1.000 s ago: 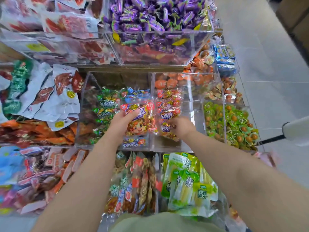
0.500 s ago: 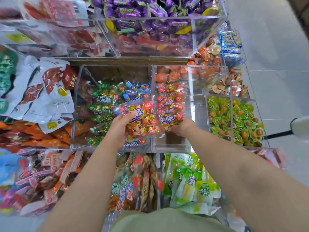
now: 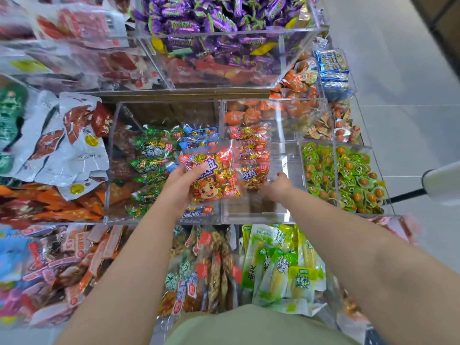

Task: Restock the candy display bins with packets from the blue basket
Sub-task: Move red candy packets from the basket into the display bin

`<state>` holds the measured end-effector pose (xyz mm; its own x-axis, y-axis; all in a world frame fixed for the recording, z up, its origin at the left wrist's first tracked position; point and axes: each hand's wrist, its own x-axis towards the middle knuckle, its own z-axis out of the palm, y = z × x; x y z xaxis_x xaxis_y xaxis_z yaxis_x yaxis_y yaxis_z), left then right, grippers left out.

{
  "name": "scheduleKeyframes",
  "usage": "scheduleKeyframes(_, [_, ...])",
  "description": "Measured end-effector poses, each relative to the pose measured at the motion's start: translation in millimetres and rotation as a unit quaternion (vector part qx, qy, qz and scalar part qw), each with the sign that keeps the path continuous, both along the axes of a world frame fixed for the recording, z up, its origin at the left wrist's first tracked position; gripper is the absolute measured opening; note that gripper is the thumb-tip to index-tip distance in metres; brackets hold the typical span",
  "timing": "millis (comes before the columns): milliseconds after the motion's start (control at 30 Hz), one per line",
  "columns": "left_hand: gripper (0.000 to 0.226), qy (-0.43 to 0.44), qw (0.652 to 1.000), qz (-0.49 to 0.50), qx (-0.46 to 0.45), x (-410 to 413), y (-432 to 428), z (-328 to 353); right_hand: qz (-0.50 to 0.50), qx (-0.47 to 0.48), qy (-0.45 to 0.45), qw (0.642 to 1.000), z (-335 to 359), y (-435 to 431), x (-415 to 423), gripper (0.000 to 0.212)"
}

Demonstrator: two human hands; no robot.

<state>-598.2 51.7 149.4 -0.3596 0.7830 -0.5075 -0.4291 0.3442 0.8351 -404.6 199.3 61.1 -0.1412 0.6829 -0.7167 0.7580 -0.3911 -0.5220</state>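
My left hand [image 3: 183,181] grips a red candy packet [image 3: 214,178] with a cartoon cow, held above the divider between two clear acrylic bins. The left bin [image 3: 112,158] holds green, blue and red packets. The right bin [image 3: 286,215] holds a stack of red packets [image 3: 254,155] standing against its left wall. My right hand [image 3: 276,186] reaches into that right bin and touches the front of the stack; its fingers are mostly hidden behind the packets. The blue basket is out of view.
Above sits a bin of purple candies [image 3: 224,23]. To the right are bins of green-wrapped sweets [image 3: 343,175] and orange ones [image 3: 263,113]. White and orange snack bags [image 3: 64,145] lie left. Lower bins hold green pouches [image 3: 281,265]. A white handle [image 3: 443,183] juts in at right.
My left hand has lifted the cow packet slightly up and right, over the divider. My right hand stays at the front of the red stack in the right bin.
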Motion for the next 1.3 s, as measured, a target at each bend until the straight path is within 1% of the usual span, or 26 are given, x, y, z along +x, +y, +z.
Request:
scheduleKeyframes(33, [0.057,0.006,1.0,-0.007,0.006,2.4,1.3,3.7,0.004,0.016,-0.009,1.0,5.1,0.3,3.1,0.077])
scheduleKeyframes(67, [0.051,0.014,1.0,-0.013,0.013,4.9,3.6,7.9,-0.003,0.038,-0.004,0.999,12.7,0.4,5.0,0.069])
scheduleKeyframes(100, [0.047,0.025,0.999,-0.019,0.021,8.1,6.7,12.4,-0.025,0.059,0.028,0.998,22.7,0.1,7.0,0.055])
scheduleKeyframes(133, [0.044,0.042,0.998,-0.025,0.028,12.5,11.1,17.2,-0.071,0.046,0.106,0.991,35.6,0.3,8.7,0.04])
scheduleKeyframes(167, [0.043,0.064,0.997,-0.03,0.028,17.5,15.6,21.3,-0.116,-0.006,0.207,0.971,51.5,0.0,10.9,0.028])
scheduleKeyframes(233, [0.041,0.119,0.992,-0.043,0.015,30.2,26.4,27.5,-0.137,-0.124,0.381,0.906,78.8,-0.4,19.1,0.027])
scheduleKeyframes(267, [0.04,0.15,0.987,-0.053,0.01,37.2,31.8,30.0,-0.112,-0.144,0.417,0.89,88.8,-0.1,23.6,0.029])
scheduleKeyframes(300, [0.039,0.186,0.98,-0.069,0.006,44.0,37.1,31.9,-0.074,-0.134,0.423,0.893,97.5,-0.6,26.4,0.031])
scheduleKeyframes(367, [0.036,0.26,0.958,-0.12,-0.006,55.9,46.4,33.9,-0.016,-0.079,0.399,0.914,109.0,-3.0,30.4,0.04])
scheduleKeyframes(433, [0.024,0.345,0.926,-0.151,-0.018,63.7,51.7,34.1,0.022,-0.036,0.359,0.933,115.1,-3.0,34.5,0.043])
scheduleKeyframes(467, [0.022,0.385,0.912,-0.139,-0.018,65.4,52.2,33.2,0.047,-0.021,0.326,0.944,117.0,-3.6,37.3,0.041])
scheduleKeyframes(533, [0.025,0.439,0.896,-0.069,-0.006,63.8,48.5,28.4,0.079,0.005,0.257,0.963,115.9,-4.4,43.9,0.035])
scheduleKeyframes(600, [0.02,0.484,0.875,-0.007,-0.006,56.5,43.6,20.2,0.072,0.02,0.221,0.973,105.2,-6.4,47.8,0.03])
scheduleKeyframes(633, [0.022,0.497,0.867,-0.003,-0.025,52.3,42.2,14.4,0.06,0.023,0.209,0.976,98.1,-8.5,47.8,0.031])
scheduleKeyframes(667, [0.031,0.491,0.869,-0.019,-0.058,48.6,41.3,8.0,0.05,0.027,0.196,0.979,89.9,-11.0,46.5,0.034])
scheduleKeyframes(733, [0.051,0.432,0.886,-0.089,-0.14,44.4,39.3,-3.7,0.03,0.02,0.171,0.985,70.6,-15.4,40.9,0.042])
scheduleKeyframes(767, [0.055,0.407,0.89,-0.126,-0.163,44.6,37.3,-8.6,0.012,0.007,0.168,0.986,59.9,-17.3,36.7,0.046])
scheduleKeyframes(800, [0.054,0.401,0.888,-0.151,-0.166,45.5,35.4,-12.6,-0.001,-0.004,0.167,0.986,50.3,-19.0,31.9,0.047])
scheduleKeyframes(867, [0.039,0.412,0.886,-0.158,-0.145,46.1,32.3,-16.3,-0.002,-0.006,0.15,0.989,35.0,-20.3,20.9,0.047])
scheduleKeyframes(933, [0.009,0.418,0.886,-0.15,-0.134,45.5,31.6,-16.4,0.001,-0.009,0.132,0.991,24.6,-18.9,11.7,0.046])
scheduleKeyframes(967, [0.008,0.419,0.886,-0.151,-0.133,46.3,31.9,-13.9,0.001,-0.003,0.115,0.993,20.4,-16.3,8.6,0.046])
scheduleKeyframes(1033, [0.024,0.419,0.885,-0.153,-0.132,47.7,34.2,-11.6,0.009,0.017,0.058,0.998,16.0,-10.0,4.5,0.051])
scheduleKeyframes(1100, [0.025,0.425,0.881,-0.159,-0.132,51.0,36.1,-8.6,-0.001,-0.003,0.024,1.0,15.1,-6.8,0.9,0.057])
scheduleKeyframes(1167, [0.012,0.427,0.88,-0.165,-0.131,53.0,37.2,-8.6,-0.003,-0.014,0.039,0.999,14.6,-7.3,-3.7,0.059])
scheduleKeyframes(1200, [0.01,0.423,0.882,-0.163,-0.128,52.6,37.9,-10.5,0.011,-0.003,0.047,0.999,13.5,-8.3,-5.5,0.06])
scheduleKeyframes(1300, [0.024,0.425,0.881,-0.166,-0.129,52.3,38.3,-13.4,0.048,0.033,0.035,0.998,7.5,-10.7,-7.3,0.069])
